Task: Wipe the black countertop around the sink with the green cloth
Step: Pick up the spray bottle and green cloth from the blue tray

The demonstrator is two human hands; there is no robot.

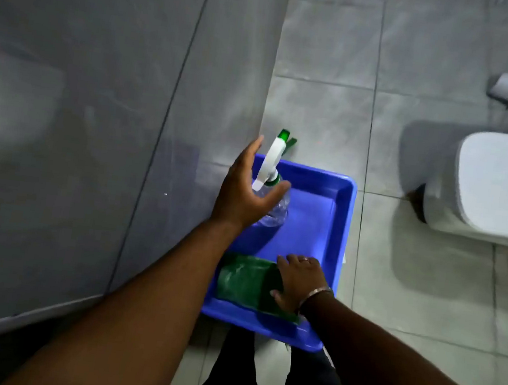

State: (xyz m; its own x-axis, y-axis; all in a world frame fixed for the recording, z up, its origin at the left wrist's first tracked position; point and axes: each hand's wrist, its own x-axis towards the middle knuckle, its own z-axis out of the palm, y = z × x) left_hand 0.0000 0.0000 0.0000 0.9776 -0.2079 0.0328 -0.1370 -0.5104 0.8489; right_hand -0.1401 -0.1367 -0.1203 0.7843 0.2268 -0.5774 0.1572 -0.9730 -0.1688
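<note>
Right hand (pixel 299 282) flat on green cloth (pixel 245 282) in blue tray (pixel 345 203), fingers together, apparently gathering it. Left hand (pixel 243 191) spread around spray bottle (pixel 273 191), grip uncertain.

Blue tray (pixel 345 203) with spray bottle (pixel 272 175), white toilet (pixel 500 184) nearby
</note>
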